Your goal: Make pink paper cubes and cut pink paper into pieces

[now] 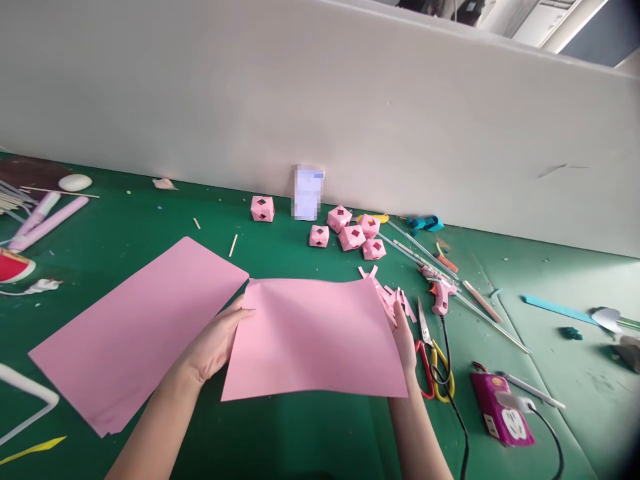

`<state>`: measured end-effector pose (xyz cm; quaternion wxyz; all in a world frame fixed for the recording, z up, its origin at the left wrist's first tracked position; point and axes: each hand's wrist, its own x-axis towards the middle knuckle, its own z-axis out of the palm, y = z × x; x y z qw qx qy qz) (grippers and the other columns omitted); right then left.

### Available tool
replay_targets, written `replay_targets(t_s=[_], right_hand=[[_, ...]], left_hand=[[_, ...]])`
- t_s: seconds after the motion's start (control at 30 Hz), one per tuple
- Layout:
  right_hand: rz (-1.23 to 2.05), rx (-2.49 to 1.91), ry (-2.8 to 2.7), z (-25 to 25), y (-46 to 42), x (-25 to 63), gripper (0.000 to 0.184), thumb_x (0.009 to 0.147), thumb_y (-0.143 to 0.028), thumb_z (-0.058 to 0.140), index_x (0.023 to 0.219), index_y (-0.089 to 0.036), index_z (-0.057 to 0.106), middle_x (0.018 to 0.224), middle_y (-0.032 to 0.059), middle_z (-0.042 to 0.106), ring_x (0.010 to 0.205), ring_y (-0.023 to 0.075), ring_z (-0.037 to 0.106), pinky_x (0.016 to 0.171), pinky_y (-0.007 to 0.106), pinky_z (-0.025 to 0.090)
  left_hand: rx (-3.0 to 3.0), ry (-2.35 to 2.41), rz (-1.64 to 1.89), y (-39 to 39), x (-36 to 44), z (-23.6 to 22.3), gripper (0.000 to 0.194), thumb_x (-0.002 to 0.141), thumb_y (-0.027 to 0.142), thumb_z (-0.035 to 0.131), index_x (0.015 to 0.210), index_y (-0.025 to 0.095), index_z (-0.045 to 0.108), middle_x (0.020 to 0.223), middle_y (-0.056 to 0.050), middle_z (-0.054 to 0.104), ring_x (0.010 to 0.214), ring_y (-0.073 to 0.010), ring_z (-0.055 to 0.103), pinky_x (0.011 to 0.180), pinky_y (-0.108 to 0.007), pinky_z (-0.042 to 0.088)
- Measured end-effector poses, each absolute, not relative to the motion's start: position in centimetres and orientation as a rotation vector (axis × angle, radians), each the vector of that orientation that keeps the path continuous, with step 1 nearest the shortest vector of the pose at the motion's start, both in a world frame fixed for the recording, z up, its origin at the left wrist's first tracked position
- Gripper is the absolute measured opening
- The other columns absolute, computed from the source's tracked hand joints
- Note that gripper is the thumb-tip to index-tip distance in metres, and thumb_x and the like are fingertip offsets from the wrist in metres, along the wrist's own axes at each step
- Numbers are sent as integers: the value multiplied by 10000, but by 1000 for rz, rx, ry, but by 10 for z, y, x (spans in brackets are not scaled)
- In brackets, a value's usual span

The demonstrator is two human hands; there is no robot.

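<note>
I hold a pink paper sheet [315, 337] just above the green table [310, 440], one hand at each side edge. My left hand [215, 343] grips its left edge, fingers closed on it. At the right edge my right hand [404, 337] pinches the sheet, mostly hidden behind the paper. A larger pink sheet [135, 330] lies flat on the table to the left, its near corner under my left hand. Several folded pink paper cubes [350, 235] sit near the white wall.
Pink paper scraps [395, 293], red and yellow scissors [431, 360], a pink glue gun [441, 297] with a black cord and a pink power strip [503, 408] lie to the right. Sticks, a pink tool [45, 220] and a white plug [43, 287] are at the left.
</note>
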<state>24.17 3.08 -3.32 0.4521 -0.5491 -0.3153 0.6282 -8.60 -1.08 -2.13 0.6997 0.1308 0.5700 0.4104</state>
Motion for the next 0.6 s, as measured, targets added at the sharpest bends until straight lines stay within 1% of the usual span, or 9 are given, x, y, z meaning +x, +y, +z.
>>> replay_targets(t_s=[0.07, 0.1, 0.17, 0.2, 0.27, 0.33, 0.4, 0.5, 0.6], right_hand=[[1626, -1346, -714, -29, 32, 243, 599, 886, -778, 558, 1201, -318, 778, 1049, 81, 811, 1130, 336, 756, 943, 527, 617], [1680, -1304, -654, -27, 34, 244, 578, 846, -739, 626, 1168, -286, 788, 1033, 92, 819, 1118, 356, 762, 944, 536, 620], [1774, -1259, -552, -26, 38, 246, 465, 765, -569, 759, 1106, -255, 792, 1014, 101, 829, 1099, 373, 770, 933, 525, 633], [1810, -1250, -506, -27, 39, 247, 423, 726, -470, 800, 1089, -253, 787, 1010, 97, 833, 1093, 371, 773, 922, 512, 639], [1861, -1271, -433, -31, 41, 248, 404, 684, -340, 825, 1077, -259, 774, 1009, 81, 836, 1073, 355, 781, 888, 479, 652], [1921, -1309, -352, -35, 39, 248, 399, 682, -305, 829, 1073, -264, 762, 1010, 69, 836, 1052, 340, 786, 858, 460, 658], [1967, -1330, -327, -38, 35, 248, 409, 700, -307, 824, 1099, -260, 751, 1023, 67, 834, 1052, 334, 784, 851, 460, 656], [1930, -1290, -373, -37, 31, 246, 453, 733, -308, 818, 1176, -285, 725, 1064, 43, 830, 1090, 316, 769, 888, 461, 644], [1881, -1242, -420, -30, 32, 241, 420, 766, -325, 807, 1178, -306, 724, 1096, 25, 825, 1156, 300, 745, 946, 459, 626]], left_hand=[[396, 1267, 941, -9, -87, -19, 718, 905, 319, 753, 1571, 274, 487, 1509, -124, 638, 1363, -317, 648, 1095, -392, 583], [434, 1317, 956, -8, -87, -18, 700, 896, 313, 760, 1551, 276, 517, 1546, -107, 608, 1431, -307, 589, 1163, -382, 531], [464, 1431, 965, -5, -90, -18, 724, 874, 268, 767, 1554, 277, 519, 1605, -76, 550, 1515, -278, 493, 1266, -350, 407], [461, 1451, 952, -4, -91, -19, 759, 868, 245, 764, 1575, 286, 490, 1614, -69, 541, 1521, -273, 485, 1287, -354, 373], [439, 1409, 893, -5, -93, -20, 840, 871, 219, 746, 1629, 310, 395, 1582, -79, 576, 1469, -283, 551, 1275, -400, 402], [427, 1356, 847, -7, -94, -20, 882, 880, 212, 729, 1657, 317, 325, 1514, -98, 639, 1385, -289, 633, 1206, -414, 492], [432, 1358, 846, -9, -93, -18, 877, 887, 211, 715, 1659, 308, 312, 1474, -106, 669, 1344, -280, 666, 1140, -383, 552], [431, 1372, 865, -10, -90, -15, 832, 909, 238, 695, 1650, 309, 323, 1488, -111, 657, 1365, -280, 650, 1098, -370, 582], [500, 1345, 851, -8, -85, -16, 771, 950, 370, 690, 1639, 318, 347, 1592, -113, 560, 1472, -302, 547, 1168, -421, 529]])
